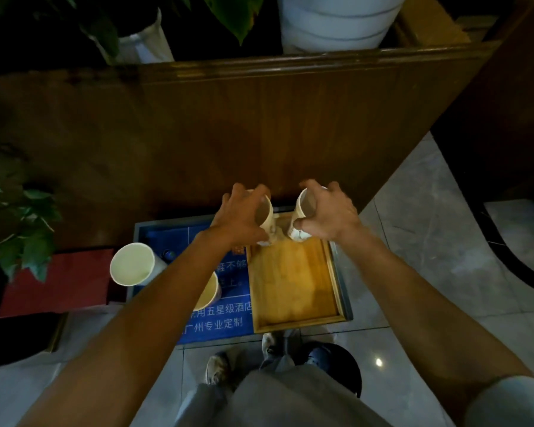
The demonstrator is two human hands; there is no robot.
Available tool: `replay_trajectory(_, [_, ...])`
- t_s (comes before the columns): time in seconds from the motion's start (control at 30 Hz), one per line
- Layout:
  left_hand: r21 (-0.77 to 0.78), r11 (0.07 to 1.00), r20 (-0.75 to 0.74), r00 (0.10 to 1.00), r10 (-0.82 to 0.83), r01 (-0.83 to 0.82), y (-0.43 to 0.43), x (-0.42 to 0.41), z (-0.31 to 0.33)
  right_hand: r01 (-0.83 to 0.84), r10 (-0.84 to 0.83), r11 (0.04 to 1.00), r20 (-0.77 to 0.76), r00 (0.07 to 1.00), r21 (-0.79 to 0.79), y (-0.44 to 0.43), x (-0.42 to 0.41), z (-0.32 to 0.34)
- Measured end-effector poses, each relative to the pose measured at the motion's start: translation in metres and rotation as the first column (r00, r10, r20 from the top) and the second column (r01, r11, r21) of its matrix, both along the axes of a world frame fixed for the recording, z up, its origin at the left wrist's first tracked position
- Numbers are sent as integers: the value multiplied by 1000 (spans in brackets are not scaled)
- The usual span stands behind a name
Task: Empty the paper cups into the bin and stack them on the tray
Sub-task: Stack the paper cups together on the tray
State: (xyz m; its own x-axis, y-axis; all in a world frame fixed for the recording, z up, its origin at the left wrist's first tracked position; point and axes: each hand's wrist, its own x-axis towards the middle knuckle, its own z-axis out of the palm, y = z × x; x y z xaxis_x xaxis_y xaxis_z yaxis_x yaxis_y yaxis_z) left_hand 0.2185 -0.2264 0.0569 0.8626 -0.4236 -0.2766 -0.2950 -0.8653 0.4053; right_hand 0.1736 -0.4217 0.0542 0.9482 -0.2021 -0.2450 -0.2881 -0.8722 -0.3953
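Note:
My left hand (239, 215) grips a white paper cup (266, 215) from above, over the far end of the wooden tray (293, 285). My right hand (329, 212) grips a second paper cup (302, 214) the same way, close beside the first. Both cups hang upright just above or on the tray's far edge; I cannot tell which. Another paper cup (133, 264) stands to the left of the tray on the blue box (167, 235). A further cup (208, 292) is partly hidden under my left forearm. A dark round bin (344, 366) sits on the floor by my feet.
The tray lies on the blue box with printed text, against a tall wooden panel (228, 124). A red box (59, 282) and a leafy plant (22, 229) stand to the left. Grey tiled floor (413, 241) spreads to the right.

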Motion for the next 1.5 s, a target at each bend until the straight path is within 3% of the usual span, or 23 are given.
replay_trajectory(0.13, [-123,992,54,998,19,-13,27,-9,26,96,-101,993,70,992,65,15,-13,20])
replay_trajectory(0.3, [-223,975,122,992,36,-8,72,-21,68,100,-118,989,173,978,108,47,-33,55])
replay_trajectory(0.77, [-234,972,329,942,67,12,221,-62,119,49,-83,991,279,957,128,160,-76,113])
replay_trajectory(1.07, [-168,986,291,954,71,-22,292,-74,96,50,-69,995,246,967,83,230,-98,95])
replay_trajectory(1.27, [-102,994,208,977,46,-25,298,-67,67,48,-43,999,202,978,-18,250,-103,77])
replay_trajectory(1.5, [-79,997,84,996,23,-17,298,-65,36,16,-13,1000,105,994,-26,253,-95,43])
